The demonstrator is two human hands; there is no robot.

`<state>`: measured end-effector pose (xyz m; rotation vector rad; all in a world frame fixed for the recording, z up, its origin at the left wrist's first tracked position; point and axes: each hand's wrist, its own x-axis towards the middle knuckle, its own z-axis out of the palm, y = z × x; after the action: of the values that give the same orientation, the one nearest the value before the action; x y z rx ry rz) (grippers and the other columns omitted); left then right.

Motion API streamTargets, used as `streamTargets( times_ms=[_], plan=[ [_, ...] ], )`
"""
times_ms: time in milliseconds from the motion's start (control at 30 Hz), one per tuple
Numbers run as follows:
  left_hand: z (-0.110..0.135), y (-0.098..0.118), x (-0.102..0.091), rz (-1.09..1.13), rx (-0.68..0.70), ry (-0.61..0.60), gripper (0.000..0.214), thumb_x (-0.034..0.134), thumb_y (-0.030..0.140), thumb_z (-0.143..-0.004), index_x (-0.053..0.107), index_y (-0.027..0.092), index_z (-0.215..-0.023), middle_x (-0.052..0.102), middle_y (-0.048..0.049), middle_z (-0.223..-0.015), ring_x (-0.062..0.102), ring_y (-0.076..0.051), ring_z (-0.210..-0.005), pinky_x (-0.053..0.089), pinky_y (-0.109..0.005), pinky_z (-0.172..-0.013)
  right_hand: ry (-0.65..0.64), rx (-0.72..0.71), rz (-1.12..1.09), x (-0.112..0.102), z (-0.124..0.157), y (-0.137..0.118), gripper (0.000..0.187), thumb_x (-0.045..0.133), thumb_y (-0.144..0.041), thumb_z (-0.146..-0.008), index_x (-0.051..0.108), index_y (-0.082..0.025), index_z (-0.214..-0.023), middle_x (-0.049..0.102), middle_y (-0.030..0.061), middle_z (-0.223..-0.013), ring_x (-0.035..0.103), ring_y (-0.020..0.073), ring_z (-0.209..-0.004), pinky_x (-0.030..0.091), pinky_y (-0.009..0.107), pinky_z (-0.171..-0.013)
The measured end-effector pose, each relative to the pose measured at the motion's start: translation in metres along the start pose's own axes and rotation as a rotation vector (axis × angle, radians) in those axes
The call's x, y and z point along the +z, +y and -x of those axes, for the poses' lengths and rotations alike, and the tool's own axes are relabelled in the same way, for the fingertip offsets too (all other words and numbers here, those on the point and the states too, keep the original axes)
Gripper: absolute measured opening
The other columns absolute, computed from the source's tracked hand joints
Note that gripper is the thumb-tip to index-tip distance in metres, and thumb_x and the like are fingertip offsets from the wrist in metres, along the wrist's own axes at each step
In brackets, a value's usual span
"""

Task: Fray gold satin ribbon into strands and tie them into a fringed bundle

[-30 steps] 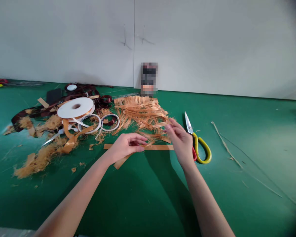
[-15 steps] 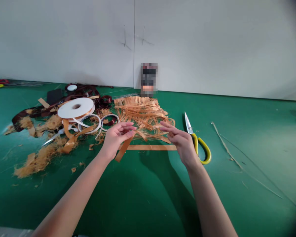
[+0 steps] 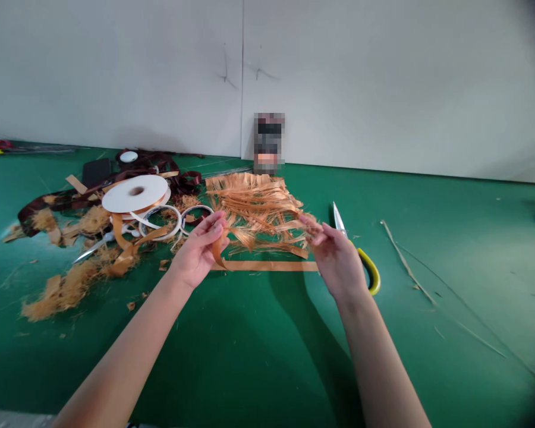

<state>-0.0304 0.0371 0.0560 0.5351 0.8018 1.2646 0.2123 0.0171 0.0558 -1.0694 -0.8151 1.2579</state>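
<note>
My left hand (image 3: 198, 246) and my right hand (image 3: 336, 258) are raised over the green table (image 3: 267, 345), each pinching one end of a frayed orange ribbon piece (image 3: 267, 229) stretched between them. A short orange ribbon tail hangs down from my left fingers. Under the hands a flat orange ribbon strip (image 3: 267, 266) lies on the table. Behind them sits a pile of shredded orange ribbon (image 3: 252, 199).
Yellow-handled scissors (image 3: 361, 255) lie just right of my right hand. At the left are a white ribbon spool (image 3: 136, 193), tape rings (image 3: 178, 220), dark red ribbon (image 3: 160, 163) and orange scraps (image 3: 62, 291). Thin sticks (image 3: 405, 261) lie at the right. A white wall stands behind.
Both hands lifted from the flat strip and moved back toward the shredded pile. They now hold a frayed ribbon piece stretched between them.
</note>
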Motion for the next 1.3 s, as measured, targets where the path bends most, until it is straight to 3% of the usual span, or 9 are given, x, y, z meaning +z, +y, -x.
streamTargets(
  times_ms=[167, 367, 567, 700, 833, 967, 1100, 1200, 1300],
  plan=[
    [0.000, 0.002, -0.001, 0.162, -0.078, -0.003, 0.024, 0.070, 0.003, -0.066, 0.072, 0.018, -0.084, 0.065, 0.0031, -0.071, 0.054, -0.003, -0.057, 0.047, -0.010, -0.051, -0.071, 0.025, -0.299, 0.004, 0.001, -0.006, 0.036, 0.042, -0.035, -0.090, 0.074, -0.031, -0.072, 0.069, -0.0048, -0.120, 0.052, 0.0157, -0.128, 0.043, 0.036, -0.106],
    [-0.001, 0.001, -0.002, 0.207, -0.121, -0.007, 0.024, 0.069, 0.003, -0.071, 0.073, 0.019, -0.089, 0.070, 0.0017, -0.080, 0.056, -0.004, -0.059, 0.048, -0.009, -0.053, -0.208, 0.044, -0.088, 0.009, 0.010, -0.011, 0.040, 0.041, -0.038, -0.085, 0.071, -0.026, -0.109, 0.062, 0.0033, -0.132, 0.066, 0.0121, -0.078, 0.055, 0.029, -0.073],
    [0.001, 0.003, 0.001, 0.173, -0.115, 0.028, 0.021, 0.064, 0.005, -0.079, 0.076, 0.021, -0.084, 0.073, 0.0010, -0.095, 0.055, -0.002, -0.059, 0.047, -0.008, -0.053, -0.177, 0.038, 0.479, 0.017, 0.012, 0.005, 0.023, 0.082, -0.030, -0.058, 0.076, -0.022, -0.079, 0.071, 0.0007, -0.072, 0.058, 0.0163, -0.066, 0.045, 0.028, -0.057],
    [0.001, 0.002, 0.000, 0.185, -0.106, -0.011, 0.018, 0.066, 0.008, -0.079, 0.075, 0.020, -0.090, 0.072, 0.0007, -0.104, 0.054, 0.000, -0.057, 0.047, -0.005, -0.054, -0.103, 0.098, 0.423, 0.014, 0.009, 0.007, 0.039, 0.068, -0.042, -0.075, 0.059, -0.020, -0.044, 0.040, -0.0043, -0.040, 0.030, 0.0076, -0.041, 0.024, 0.025, -0.042],
    [0.000, 0.000, -0.003, 0.115, -0.058, -0.034, 0.023, 0.073, 0.011, -0.074, 0.074, 0.022, -0.094, 0.072, 0.0027, -0.108, 0.057, -0.001, -0.061, 0.050, -0.007, -0.058, -0.113, 0.106, 0.183, 0.010, 0.008, -0.008, 0.047, 0.047, -0.047, -0.085, 0.054, -0.023, -0.046, 0.034, -0.0044, -0.036, 0.028, 0.0092, -0.035, 0.031, 0.027, -0.041],
    [0.001, -0.001, -0.005, 0.017, -0.084, -0.099, 0.037, 0.087, 0.010, -0.055, 0.074, 0.020, -0.088, 0.070, 0.0072, -0.077, 0.061, -0.002, -0.062, 0.053, -0.009, -0.062, -0.106, 0.052, -0.109, 0.011, 0.005, -0.006, 0.031, 0.046, -0.044, -0.088, 0.071, -0.028, -0.094, 0.074, 0.0014, -0.100, 0.068, 0.0152, -0.081, 0.054, 0.031, -0.081],
    [0.004, -0.001, -0.004, -0.007, -0.117, -0.126, 0.047, 0.091, 0.011, -0.046, 0.073, 0.018, -0.089, 0.066, 0.0084, -0.070, 0.059, -0.003, -0.057, 0.053, -0.011, -0.057, -0.087, -0.182, 0.220, 0.010, 0.001, 0.017, 0.050, 0.063, -0.033, -0.077, 0.057, -0.028, -0.126, 0.033, 0.0001, -0.155, 0.038, 0.0239, -0.139, 0.035, 0.042, -0.112],
    [0.004, -0.002, -0.002, -0.010, -0.117, -0.148, 0.045, 0.090, 0.009, -0.046, 0.073, 0.017, -0.087, 0.064, 0.0081, -0.070, 0.059, -0.003, -0.057, 0.054, -0.013, -0.059, -0.030, -0.385, 0.703, 0.010, 0.002, 0.029, 0.043, 0.071, -0.029, -0.073, 0.064, -0.022, -0.114, 0.024, 0.0069, -0.158, 0.041, 0.0307, -0.136, 0.036, 0.047, -0.111],
    [0.004, -0.003, -0.001, -0.003, -0.113, -0.154, 0.042, 0.088, 0.007, -0.048, 0.073, 0.016, -0.086, 0.062, 0.0077, -0.068, 0.058, -0.004, -0.056, 0.053, -0.013, -0.057, 0.030, -0.467, 0.866, 0.014, 0.004, 0.028, 0.017, 0.068, -0.034, -0.077, 0.064, -0.020, -0.069, 0.045, 0.0115, -0.147, 0.058, 0.0310, -0.120, 0.043, 0.047, -0.104]
  ],
)
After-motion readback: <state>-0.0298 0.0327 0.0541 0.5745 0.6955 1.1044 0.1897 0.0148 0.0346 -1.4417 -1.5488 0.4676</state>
